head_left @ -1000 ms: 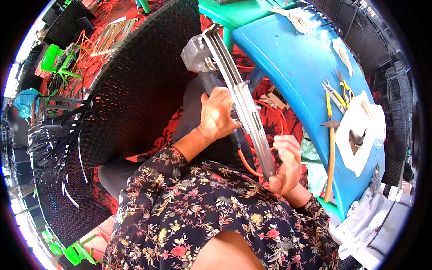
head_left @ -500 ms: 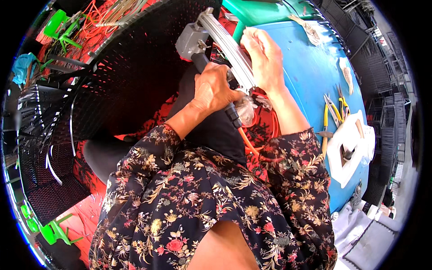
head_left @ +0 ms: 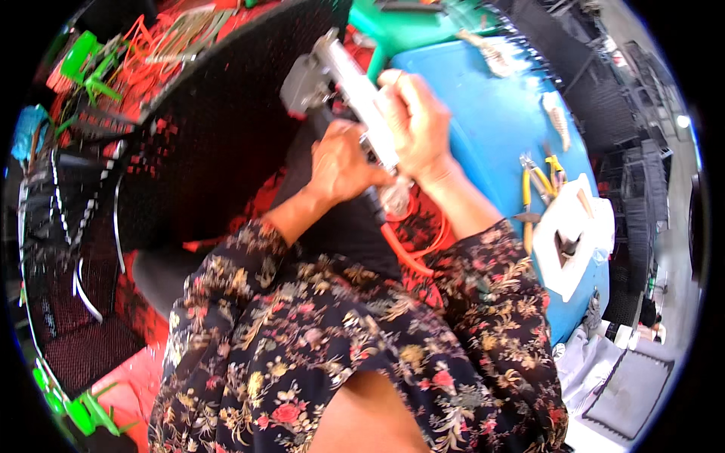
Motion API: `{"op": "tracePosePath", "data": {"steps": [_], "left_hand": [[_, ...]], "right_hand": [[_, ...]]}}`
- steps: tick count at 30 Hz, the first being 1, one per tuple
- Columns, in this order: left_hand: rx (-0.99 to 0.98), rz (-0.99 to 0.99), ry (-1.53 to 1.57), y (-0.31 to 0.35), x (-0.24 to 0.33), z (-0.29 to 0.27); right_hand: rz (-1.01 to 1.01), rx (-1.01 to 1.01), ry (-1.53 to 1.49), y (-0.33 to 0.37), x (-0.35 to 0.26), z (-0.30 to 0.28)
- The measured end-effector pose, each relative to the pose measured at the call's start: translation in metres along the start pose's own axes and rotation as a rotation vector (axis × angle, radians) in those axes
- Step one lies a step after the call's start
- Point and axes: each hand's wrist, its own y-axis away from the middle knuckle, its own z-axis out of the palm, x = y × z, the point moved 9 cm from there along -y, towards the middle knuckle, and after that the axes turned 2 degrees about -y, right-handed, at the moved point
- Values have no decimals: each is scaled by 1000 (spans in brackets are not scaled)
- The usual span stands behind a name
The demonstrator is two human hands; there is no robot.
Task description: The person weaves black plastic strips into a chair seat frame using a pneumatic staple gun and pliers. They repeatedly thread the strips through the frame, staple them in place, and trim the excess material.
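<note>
A grey air staple gun (head_left: 302,84) with a long silvery magazine (head_left: 355,83) is held tilted above my lap. My left hand (head_left: 340,162) is closed round its black handle. Against the magazine's right side is my right hand (head_left: 415,124), its fingers curled and pressed to the metal; some fingertips are hidden and the picture is blurred there. From the handle's lower end runs an orange air hose (head_left: 404,253). A small clear plastic bag (head_left: 396,199) lies just below the magazine's near end.
A large black woven panel (head_left: 219,113) rises on the left. To the right, a blue tabletop (head_left: 483,128) bears pliers (head_left: 538,180), a hammer (head_left: 527,219) and a white foam piece (head_left: 555,253). A green plastic surface (head_left: 393,26) lies beyond. Green chairs (head_left: 81,57) stand at the left.
My right hand has come down nearer the magazine, from a pinch beside it to fingers against it. The whole view has shifted slightly; my left hand keeps its grip.
</note>
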Motion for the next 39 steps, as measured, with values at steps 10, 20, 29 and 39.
{"op": "tracePosePath", "data": {"steps": [10, 20, 29, 39], "left_hand": [[124, 368, -22, 18, 35, 19], [-100, 443, -123, -10, 104, 27], [-470, 161, -426, -111, 158, 75], [154, 460, 191, -143, 151, 90]], "right_hand": [[851, -148, -929, 92, 137, 67], [882, -99, -956, 87, 175, 53], [1068, 568, -618, 122, 189, -149], [104, 515, -220, 129, -17, -182]]}}
